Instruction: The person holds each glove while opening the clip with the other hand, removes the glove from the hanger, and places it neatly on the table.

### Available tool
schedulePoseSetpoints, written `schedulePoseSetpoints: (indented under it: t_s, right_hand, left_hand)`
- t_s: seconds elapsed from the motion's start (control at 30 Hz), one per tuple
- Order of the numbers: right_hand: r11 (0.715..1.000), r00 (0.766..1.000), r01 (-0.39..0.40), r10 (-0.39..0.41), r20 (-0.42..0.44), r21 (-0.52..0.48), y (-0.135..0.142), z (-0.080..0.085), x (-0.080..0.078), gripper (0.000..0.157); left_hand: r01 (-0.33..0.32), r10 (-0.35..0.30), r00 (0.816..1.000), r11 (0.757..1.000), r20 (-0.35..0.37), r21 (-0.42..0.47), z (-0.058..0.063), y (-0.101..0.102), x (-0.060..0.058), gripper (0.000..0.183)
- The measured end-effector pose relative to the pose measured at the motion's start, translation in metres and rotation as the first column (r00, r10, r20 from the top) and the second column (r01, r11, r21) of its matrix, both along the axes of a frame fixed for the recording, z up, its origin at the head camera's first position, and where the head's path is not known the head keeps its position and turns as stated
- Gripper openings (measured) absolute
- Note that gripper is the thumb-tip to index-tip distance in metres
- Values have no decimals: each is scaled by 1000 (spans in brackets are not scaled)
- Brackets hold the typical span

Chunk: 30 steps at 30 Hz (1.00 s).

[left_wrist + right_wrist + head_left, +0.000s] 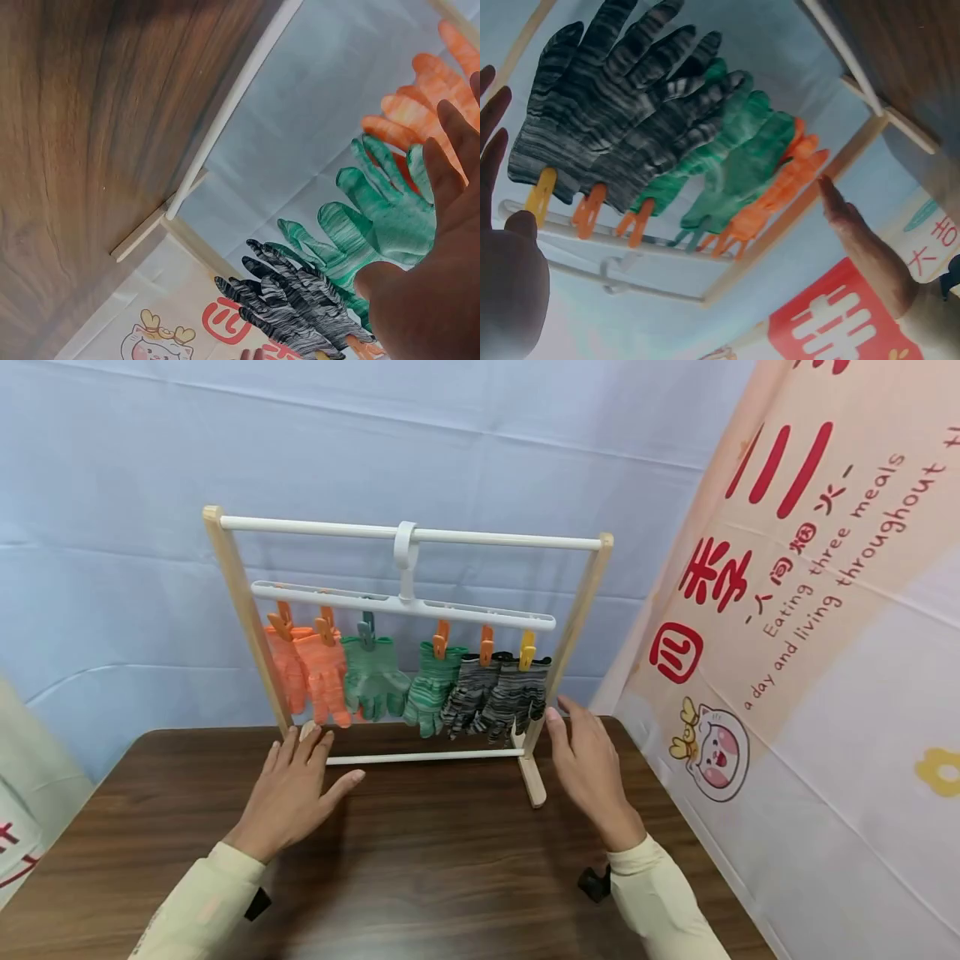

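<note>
My left hand (292, 789) is spread with straight fingers at the foot of the rack's left post. On the other side, my right hand (588, 760) holds nothing, its fingers loosely extended beside the right wooden post (577, 610). Between them hang an orange pair of knit gloves (322, 672), a green pair (375, 672) and a black-and-grey pair (517, 689), fingers downward. Orange clothespins (487, 646), a teal clothespin (366, 631) and a yellow clothespin (528, 652) clip them to a white hanger (465, 610). The left palm faces the gloves in the left wrist view.
The hanger's hook (406, 547) loops over the rack's white top bar (315, 527). A lower white bar (427, 757) joins the posts near the brown wooden table (420, 877). Behind is a pale blue cloth (487, 435); a printed cloth banner (810, 693) hangs at the right.
</note>
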State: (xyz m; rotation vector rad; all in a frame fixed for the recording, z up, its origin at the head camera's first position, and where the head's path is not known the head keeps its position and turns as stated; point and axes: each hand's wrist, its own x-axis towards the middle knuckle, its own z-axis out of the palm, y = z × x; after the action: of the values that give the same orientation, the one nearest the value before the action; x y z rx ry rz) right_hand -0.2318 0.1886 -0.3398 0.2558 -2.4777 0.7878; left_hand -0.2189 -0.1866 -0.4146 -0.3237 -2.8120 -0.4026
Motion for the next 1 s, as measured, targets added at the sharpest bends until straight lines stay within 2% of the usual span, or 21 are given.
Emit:
schedulePoseSetpoints:
  t_s: [0.2,0.3,0.53,0.63,0.73,0.9,1.0]
  right_hand:
    - [998,998,-46,44,-46,-41,-3,16,-16,55]
    - [997,996,-64,61,-64,-49,-6,22,-22,55]
    - [992,991,-104,98,-88,-67,-12,30,-32,58]
    - [992,991,-104,97,-90,-71,-14,32,-34,59]
    - [992,990,-111,105,-96,-67,-17,34,-35,59]
    - [990,988,-128,121,-100,-58,-20,38,-39,56]
    - [989,985,-139,132,-111,-58,-21,39,-42,53]
  left_hand:
    - [4,-4,1000,1000,-23,-5,6,9,-4,88]
    - [13,-14,997,1000,-75,-11,8,14,-5,86]
    - [75,-81,969,997,-235,-35,17,30,-7,75]
    - [84,-88,961,996,-262,-29,21,39,-9,72]
    - [96,-99,963,995,-249,-23,25,48,-11,72]
    - [117,-119,975,993,-190,-18,33,65,-13,73]
    - [133,-133,974,991,-182,-13,36,78,-16,69]
